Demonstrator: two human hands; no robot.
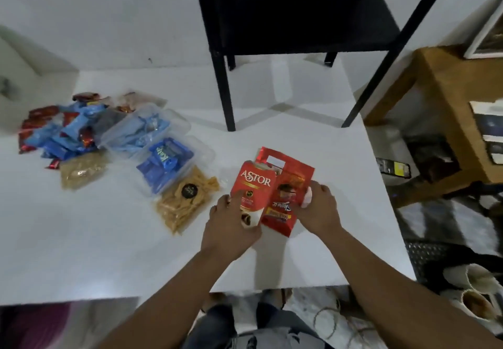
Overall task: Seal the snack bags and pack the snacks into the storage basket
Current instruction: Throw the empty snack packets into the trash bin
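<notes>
On the smooth white table (pixel 81 239) near its right edge, the left hand (pixel 231 226) grips a glossy red Astor pack (pixel 251 188) and the right hand (pixel 318 209) clasps a crinkled red bag (pixel 288 185) beside it; two clear tubs (pixel 190 155) hold blue wrappers; the far heap (pixel 60 133) blurs.

Light: soft, cool and fairly even light is falling from above, leaving the room rather dim.
Glare: the white table (pixel 81 239) is reflecting a pale sheen near its front edge.
Shadows: the black chair (pixel 294 22) legs are casting faint grey streaks across the table.
Blur: the whole frame is looking soft; the snack pile (pixel 62 131) is smearing.
Distortion: straight edges are bowing outward toward the corners.
</notes>
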